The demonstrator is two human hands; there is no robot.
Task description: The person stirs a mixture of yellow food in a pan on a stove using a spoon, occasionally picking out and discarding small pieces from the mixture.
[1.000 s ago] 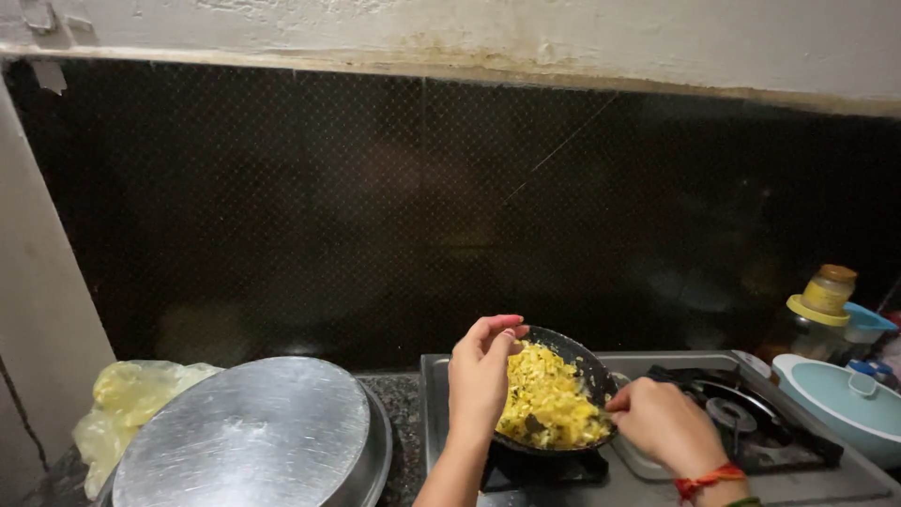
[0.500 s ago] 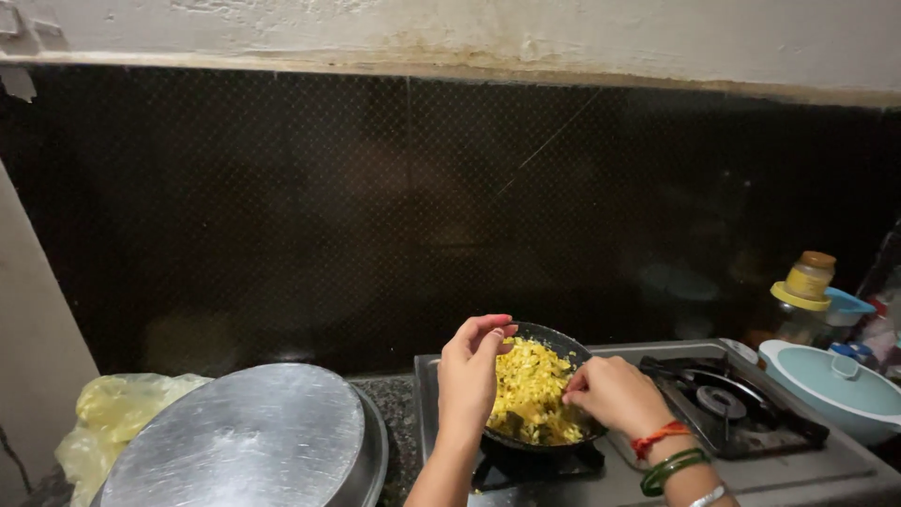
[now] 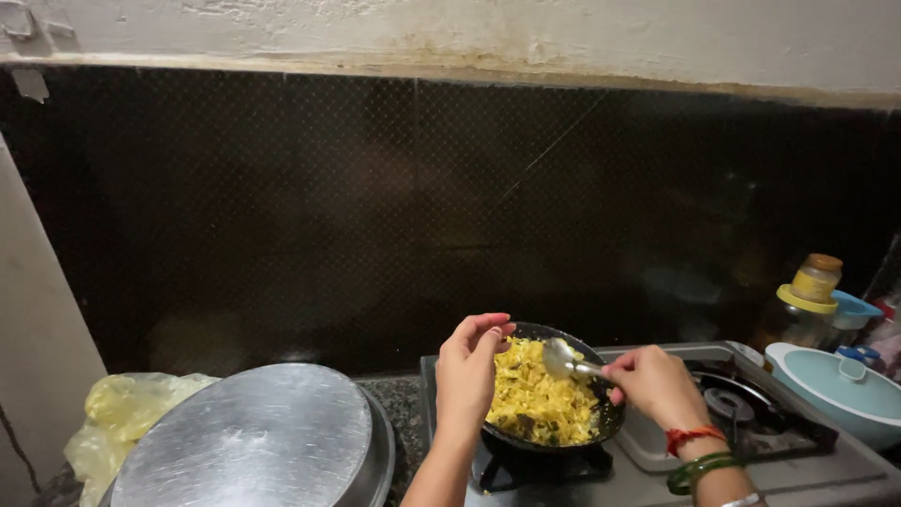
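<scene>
Two hands at a small pan on the gas stove.
Left hand (image 3: 466,369) curled over the left rim of the black pan (image 3: 601,427), fingers pinched together; can't tell if it grips anything. Right hand (image 3: 655,383) closed on a metal spoon (image 3: 566,359), bowl over the yellow food (image 3: 540,399). Pan sits on the left burner; steel lid (image 3: 249,441) at near left.

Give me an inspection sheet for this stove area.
Surface: grey stove on a dark counter.
Job's things: black pan of yellow food on the burner; spoon over it.
Clutter: steel lid, yellow bag, teal pot, jar.
Grippers: left hand at the pan's rim, fingers pinched; right hand holds the spoon.
Cables: nothing seen.
Surroundings: dark backsplash, stained wall above.
</scene>
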